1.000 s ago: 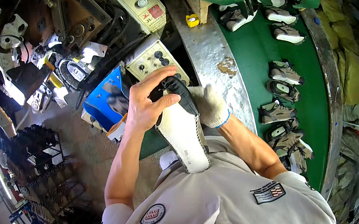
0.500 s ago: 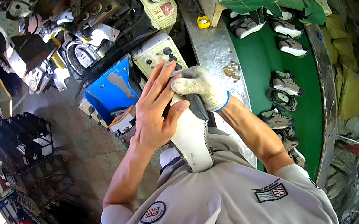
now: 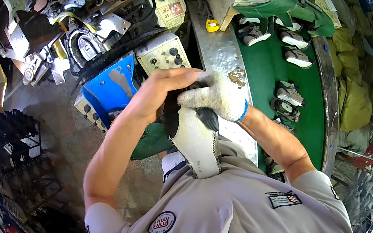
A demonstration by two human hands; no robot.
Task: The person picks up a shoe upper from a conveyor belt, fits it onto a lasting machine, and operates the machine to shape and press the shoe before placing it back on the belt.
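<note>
A shoe upper (image 3: 196, 139), its pale underside facing up and its edge stitched, is braced with one end against my shirt front. Dark material shows along its sides toward the far end. My right hand (image 3: 220, 95), in a white knit glove with a blue cuff, is closed around that far end, its thumb lying across the underside. Bare, my left hand (image 3: 158, 91) bends over the same end from the left, with its fingertips meeting the glove. The tip of the upper and part of the left fingers are hidden between the hands.
Beyond my hands stands a machine with a blue tray (image 3: 111, 87) and a knobbed control box (image 3: 165, 56). A metal ledge (image 3: 220, 52) runs along the right, beside a green conveyor belt (image 3: 312, 96) carrying several shoes. Dark racks (image 3: 7, 140) stand at left.
My left hand has gone from lying flat with fingers extended to curling over the far end of the upper. The left elbow has swung outward, and my right hand has shifted slightly.
</note>
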